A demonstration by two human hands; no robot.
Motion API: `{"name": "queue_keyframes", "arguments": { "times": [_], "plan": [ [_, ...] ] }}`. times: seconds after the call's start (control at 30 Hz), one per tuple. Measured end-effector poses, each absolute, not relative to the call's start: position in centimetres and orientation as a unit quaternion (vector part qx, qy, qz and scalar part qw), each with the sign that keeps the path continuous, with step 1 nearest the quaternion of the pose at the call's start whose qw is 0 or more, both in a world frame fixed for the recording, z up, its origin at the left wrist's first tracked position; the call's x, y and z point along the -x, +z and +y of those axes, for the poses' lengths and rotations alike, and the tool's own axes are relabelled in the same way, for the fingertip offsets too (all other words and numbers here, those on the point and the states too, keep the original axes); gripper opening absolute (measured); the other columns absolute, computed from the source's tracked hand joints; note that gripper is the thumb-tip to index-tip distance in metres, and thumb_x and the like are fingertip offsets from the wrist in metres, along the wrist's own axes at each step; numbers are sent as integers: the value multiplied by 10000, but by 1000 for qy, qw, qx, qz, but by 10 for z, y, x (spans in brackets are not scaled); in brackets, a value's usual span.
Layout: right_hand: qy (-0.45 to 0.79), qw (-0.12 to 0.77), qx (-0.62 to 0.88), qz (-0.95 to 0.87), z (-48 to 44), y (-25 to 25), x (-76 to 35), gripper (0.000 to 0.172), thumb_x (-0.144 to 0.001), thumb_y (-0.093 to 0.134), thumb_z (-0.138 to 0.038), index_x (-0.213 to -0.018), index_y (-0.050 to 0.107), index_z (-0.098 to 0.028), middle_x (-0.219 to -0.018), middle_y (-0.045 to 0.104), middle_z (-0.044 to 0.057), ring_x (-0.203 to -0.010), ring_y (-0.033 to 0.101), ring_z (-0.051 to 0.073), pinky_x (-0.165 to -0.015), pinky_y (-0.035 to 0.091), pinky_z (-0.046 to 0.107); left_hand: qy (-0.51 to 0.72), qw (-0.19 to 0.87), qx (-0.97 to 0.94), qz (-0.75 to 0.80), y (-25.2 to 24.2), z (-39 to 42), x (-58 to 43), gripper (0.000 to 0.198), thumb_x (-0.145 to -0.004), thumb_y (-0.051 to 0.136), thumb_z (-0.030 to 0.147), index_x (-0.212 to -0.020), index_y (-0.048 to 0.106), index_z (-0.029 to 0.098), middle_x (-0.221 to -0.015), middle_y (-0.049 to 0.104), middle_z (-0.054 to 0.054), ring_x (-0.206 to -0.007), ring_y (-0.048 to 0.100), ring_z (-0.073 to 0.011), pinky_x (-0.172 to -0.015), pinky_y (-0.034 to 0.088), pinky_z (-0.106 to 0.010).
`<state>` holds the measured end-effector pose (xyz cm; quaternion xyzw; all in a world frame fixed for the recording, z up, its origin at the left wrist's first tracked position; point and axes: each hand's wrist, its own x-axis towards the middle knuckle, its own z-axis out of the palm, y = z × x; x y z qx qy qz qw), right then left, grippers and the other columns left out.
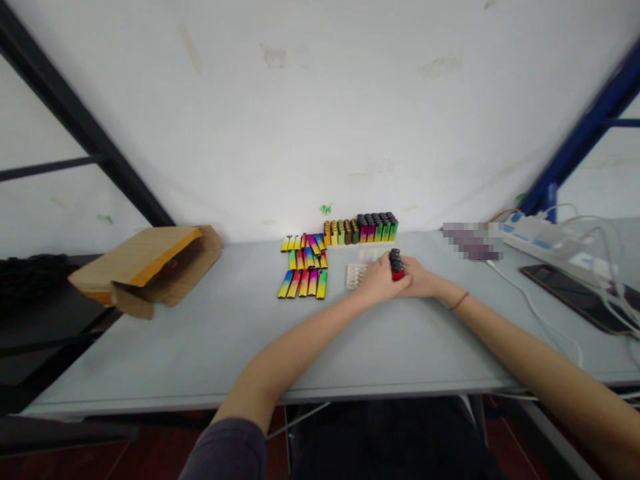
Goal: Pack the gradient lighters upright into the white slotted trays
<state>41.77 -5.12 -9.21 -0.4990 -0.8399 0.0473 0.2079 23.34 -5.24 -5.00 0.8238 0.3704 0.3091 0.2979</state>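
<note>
Between my two hands are several black-topped lighters point(397, 261), at least one with a red body. Curled around their left side is my left hand point(379, 283), right beside a white tray with round cells point(354, 276). My right hand point(419, 277) closes in from the right side, its fingers partly hidden behind the lighters. Behind the hands, lighters with magenta and green bodies point(377, 230) stand upright in rows against the wall. Left of these stand yellow-to-dark ones point(341, 233). Loose multicoloured lighters point(304, 283) lie flat in three rough rows left of the tray.
An opened brown cardboard box point(145, 260) lies at the table's left. On the right are a white power strip point(555, 247) with cables, a dark phone point(575, 293) and a pixelated object point(473, 241). The grey table point(210, 360) meets a white wall point(320, 120).
</note>
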Motion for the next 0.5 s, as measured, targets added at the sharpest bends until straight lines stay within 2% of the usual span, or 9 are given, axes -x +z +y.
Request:
{"name": "queue_keyframes", "arguments": {
  "times": [0.1,0.23,0.33,0.5],
  "plan": [
    [48,245,504,-827,-46,-94,-419,603,-696,854,-569,-1182,733,-233,-1262,719,162,-1169,659,392,-1016,509,544,336,284,-790,427,-51,-60,-242,507,-874,676,237,-1356,554,139,-1346,683,-203,-1273,662,-322,-1130,498,-448],
    [66,276,504,-816,-48,-93,-416,512,-712,839,-524,-1114,745,-221,-1199,742,138,-1099,690,361,-969,532,485,351,287,-756,472,-43,-62,-248,395,-901,623,176,-1291,608,109,-1235,733,-206,-1168,706,-316,-1048,543,-434],
    [79,278,515,-807,-50,-90,-411,503,-709,840,-510,-1095,742,-202,-1171,754,130,-1069,704,350,-958,539,459,365,295,-734,491,-39,-61,-250,341,-917,604,156,-1254,643,121,-1165,764,-180,-1112,725,-303,-1020,555,-430],
    [61,275,538,-794,-51,-90,-406,563,-694,844,-486,-1155,728,-185,-1233,740,156,-1117,697,369,-1008,517,473,416,310,-710,476,-39,-62,-250,346,-899,624,115,-1237,684,162,-1174,779,-137,-1112,728,-267,-1036,550,-392]
  ]
}}
